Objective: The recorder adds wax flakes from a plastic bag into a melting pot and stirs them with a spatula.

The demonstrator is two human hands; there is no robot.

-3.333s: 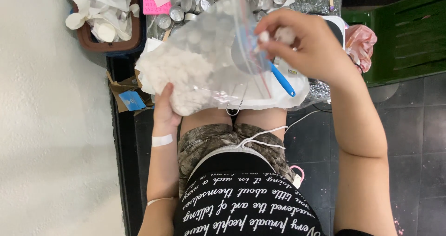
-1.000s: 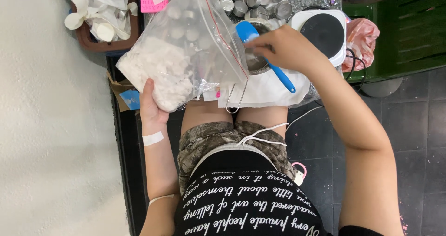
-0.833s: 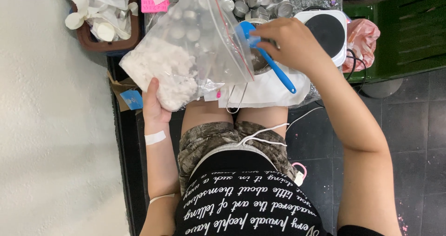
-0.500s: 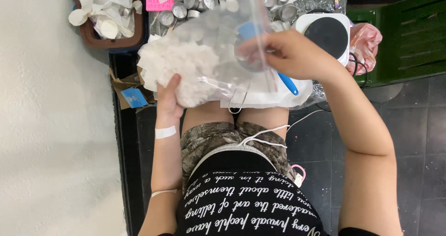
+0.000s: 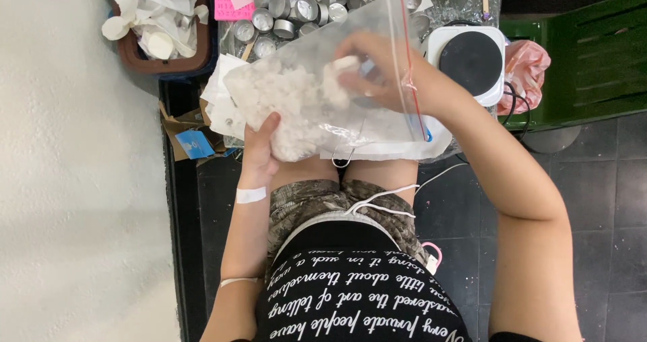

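L hand (image 5: pixel 259 154) grips clear bag (image 5: pixel 323 92) at 7 o'clock; R hand (image 5: pixel 377 69) inside, fingers pinching white chunks (image 5: pixel 286 96). Bag looks floppy, slippery; chunks prob. crumbly, so support underneath.

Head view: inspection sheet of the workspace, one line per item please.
Surface: low table under crinkled clear wrap, white sheet at the near edge.
Job's things: clear zip bag of white chunks.
Clutter: metal cups, brown tray of paper scraps, pink card, cardboard scraps.
Hands: left hand holds the bag from below; right hand is inside it, closed on a white lump.
Cables: black cord by the hot plate; white cord.
Surroundings: green crate, pink bag, dark tile floor.
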